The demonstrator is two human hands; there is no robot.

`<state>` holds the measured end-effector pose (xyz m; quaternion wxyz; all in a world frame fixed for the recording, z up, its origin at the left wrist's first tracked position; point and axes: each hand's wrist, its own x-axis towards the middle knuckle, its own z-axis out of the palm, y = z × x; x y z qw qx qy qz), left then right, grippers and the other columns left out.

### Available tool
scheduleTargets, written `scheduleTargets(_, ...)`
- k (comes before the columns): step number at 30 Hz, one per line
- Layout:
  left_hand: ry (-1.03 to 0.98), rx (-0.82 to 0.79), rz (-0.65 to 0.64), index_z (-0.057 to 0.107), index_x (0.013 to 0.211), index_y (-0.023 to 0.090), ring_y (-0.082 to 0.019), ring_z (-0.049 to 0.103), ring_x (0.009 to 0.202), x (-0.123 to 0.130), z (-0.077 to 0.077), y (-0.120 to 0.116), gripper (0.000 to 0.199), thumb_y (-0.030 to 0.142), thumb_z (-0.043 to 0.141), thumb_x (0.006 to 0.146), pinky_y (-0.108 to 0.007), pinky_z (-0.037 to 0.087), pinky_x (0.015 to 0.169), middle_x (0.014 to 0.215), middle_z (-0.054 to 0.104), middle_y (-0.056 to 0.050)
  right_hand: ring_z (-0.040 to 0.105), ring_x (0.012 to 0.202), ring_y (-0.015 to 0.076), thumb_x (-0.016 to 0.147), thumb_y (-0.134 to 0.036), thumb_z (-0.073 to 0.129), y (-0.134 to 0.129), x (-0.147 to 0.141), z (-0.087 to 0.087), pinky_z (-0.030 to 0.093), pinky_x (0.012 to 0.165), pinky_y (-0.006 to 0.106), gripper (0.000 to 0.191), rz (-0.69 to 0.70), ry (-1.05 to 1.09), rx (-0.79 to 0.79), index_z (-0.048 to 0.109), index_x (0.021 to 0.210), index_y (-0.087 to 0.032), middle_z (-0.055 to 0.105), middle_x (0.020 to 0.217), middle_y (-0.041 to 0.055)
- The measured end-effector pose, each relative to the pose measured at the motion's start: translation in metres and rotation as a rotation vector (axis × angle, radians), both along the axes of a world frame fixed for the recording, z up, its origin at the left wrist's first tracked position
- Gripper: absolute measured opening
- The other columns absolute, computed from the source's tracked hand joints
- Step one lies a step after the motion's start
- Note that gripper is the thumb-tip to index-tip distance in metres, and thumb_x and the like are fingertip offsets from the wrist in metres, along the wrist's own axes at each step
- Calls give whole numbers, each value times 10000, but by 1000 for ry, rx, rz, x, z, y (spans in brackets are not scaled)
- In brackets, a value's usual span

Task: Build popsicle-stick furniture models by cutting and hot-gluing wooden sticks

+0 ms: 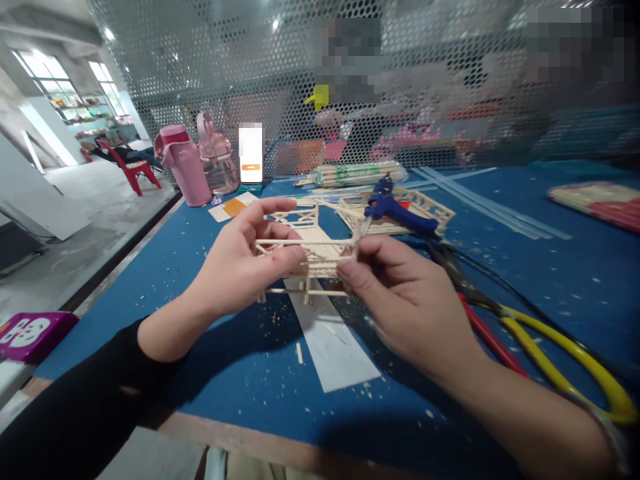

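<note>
A small light-wood stick frame (320, 243) is held above the blue table between both hands. My left hand (250, 260) grips its left side, thumb on the near rail and fingers behind. My right hand (400, 280) pinches the near right corner between thumb and index finger. Beneath the frame a strip of white paper (337, 353) lies on the table with wood scraps on it. Just behind my right hand a blue glue gun (400, 212) rests on another flat stick lattice (440, 208), its nozzle not clearly seen.
On the blue table (200, 373) are red-handled pliers (493, 337), yellow-handled scissors (560, 367), clear glue sticks (490, 203) and a bag of sticks (355, 175). A pink bottle (190, 170), a clear jug (219, 163) and a lit phone (251, 157) stand before a perforated panel.
</note>
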<state>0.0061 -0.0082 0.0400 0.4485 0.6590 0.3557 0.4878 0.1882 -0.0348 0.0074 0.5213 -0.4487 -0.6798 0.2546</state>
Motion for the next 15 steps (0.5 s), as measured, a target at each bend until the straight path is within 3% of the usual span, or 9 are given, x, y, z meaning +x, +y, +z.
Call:
scheduleTargets(10,-61,-17,21,511,1112,182,-81,596,619,3,-1,1,439,135,685,711,-171,477,534,729,622,38,430,535,98,851,-315,564,1,0,0,359,486,233,139,-4,3,4,544,755,-216,473,602,-33)
scheduleTargets(15,-167,27,6,500,1160,200,-151,652,875,-3,-8,5,459,194,676,736,-226,526,677,936,671,-22,456,542,95,840,-293,575,3,1,2,377,494,222,120,-5,41,4,551,750,-217,509,616,-32)
